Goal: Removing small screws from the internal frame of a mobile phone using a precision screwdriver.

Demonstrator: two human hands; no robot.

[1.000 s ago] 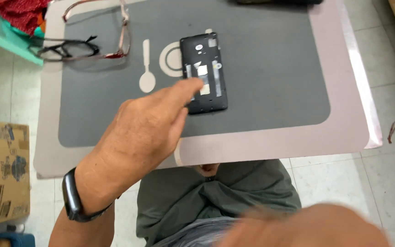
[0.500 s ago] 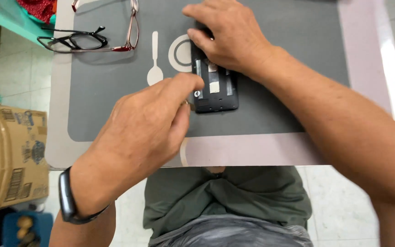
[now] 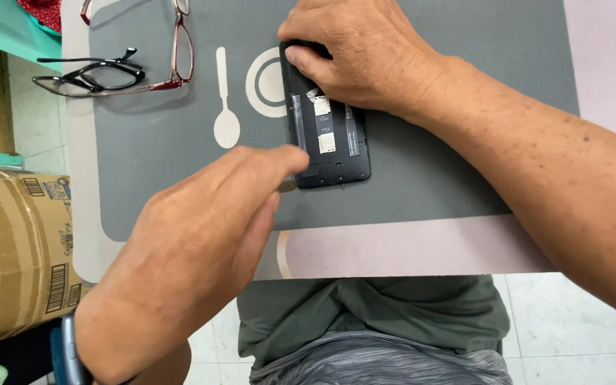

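From the head camera, the phone (image 3: 328, 128) lies on its face on the grey mat (image 3: 465, 93), near the middle, with its back cover off; small cards and slots show inside it. The right hand (image 3: 365, 53) rests on the top end of the phone, fingers curled over the edge and pressing it down; it pins the phone more than it grips it. The left hand (image 3: 201, 249) comes in from below, fingers close together and pointing at the phone's lower left corner; there may be a tiny tool or part at the fingertips, but it is blurry and I cannot tell if they pinch anything.

What could go wrong: the open back has small loose bits, and a hard poke from the left hand could bend a slot or pop a card out; the phone could spin on the mat if the right hand presses only one end; a tiny part could drop and roll off the table (image 3: 422, 249) onto the floor. The glasses (image 3: 119, 68) sit well apart at the top left of the mat; the box (image 3: 16, 249) stands beside the table, out of the way.
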